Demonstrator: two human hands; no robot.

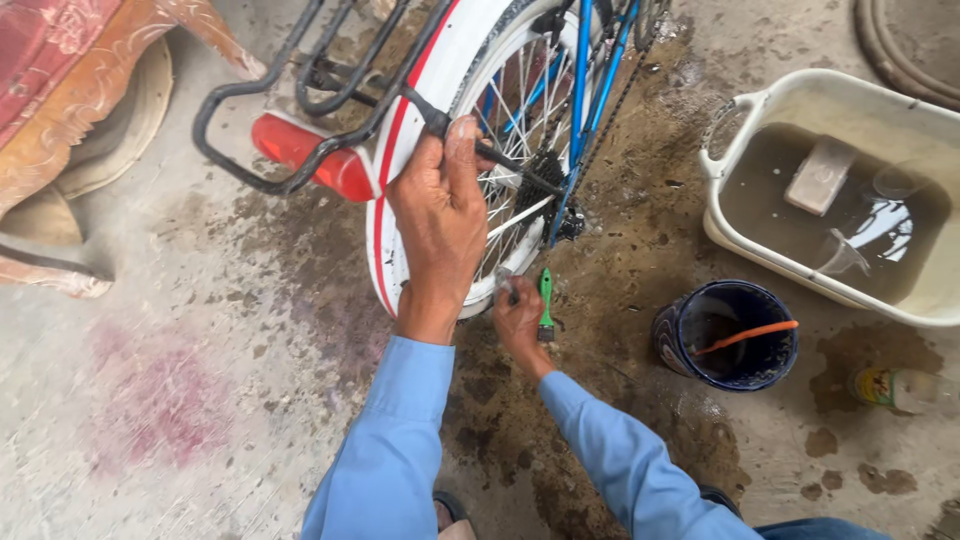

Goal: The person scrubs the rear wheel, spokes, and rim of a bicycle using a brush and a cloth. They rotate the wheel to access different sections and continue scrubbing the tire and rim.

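The left hand is gripping the white-and-red mudguard over the bicycle's rear wheel, fingers wrapped tight around its edge beside the black tubular steel rack. The right hand is holding a small green-handled brush closed in its fingers at the wheel's lower rim. Bare, oil-stained concrete floor is lying open to the left. Just to the right, a dark round bucket and a white rectangular plastic tub of murky water are crowding the space.
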